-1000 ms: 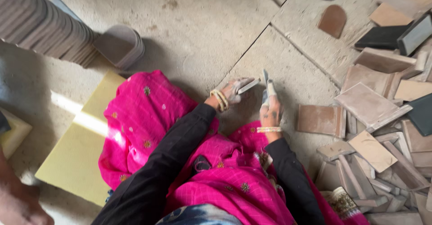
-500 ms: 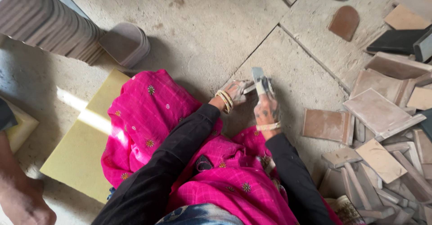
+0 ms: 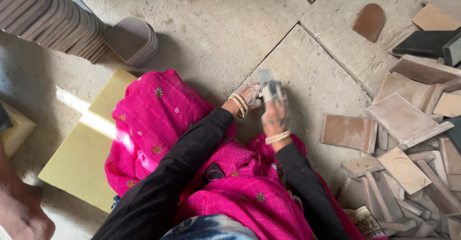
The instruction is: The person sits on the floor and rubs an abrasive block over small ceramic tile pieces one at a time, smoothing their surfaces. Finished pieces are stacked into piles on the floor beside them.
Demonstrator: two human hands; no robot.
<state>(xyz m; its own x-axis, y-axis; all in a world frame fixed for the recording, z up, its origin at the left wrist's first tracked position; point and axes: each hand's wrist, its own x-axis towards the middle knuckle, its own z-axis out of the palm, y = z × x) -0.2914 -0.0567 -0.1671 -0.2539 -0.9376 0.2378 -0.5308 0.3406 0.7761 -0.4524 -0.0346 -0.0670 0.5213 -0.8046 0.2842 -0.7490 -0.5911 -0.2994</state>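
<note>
Head view: both hands, left hand point(image 3: 249, 96) and right hand point(image 3: 274, 117), clasp a small grey dusty tile piece point(image 3: 269, 87) between fingertips; probably stiff, brittle, best held by edges.

Dusty concrete floor point(image 3: 216, 24) with straight joints, leaning stack of grey arched tiles point(image 3: 48, 21) at top left, smaller arched stack point(image 3: 130, 40) just beside it, yellow foam pad point(image 3: 81, 158), loose heap of brown rectangular tiles point(image 3: 408, 139) at right, two arched brown tiles point(image 3: 369, 21) at top right.
</note>
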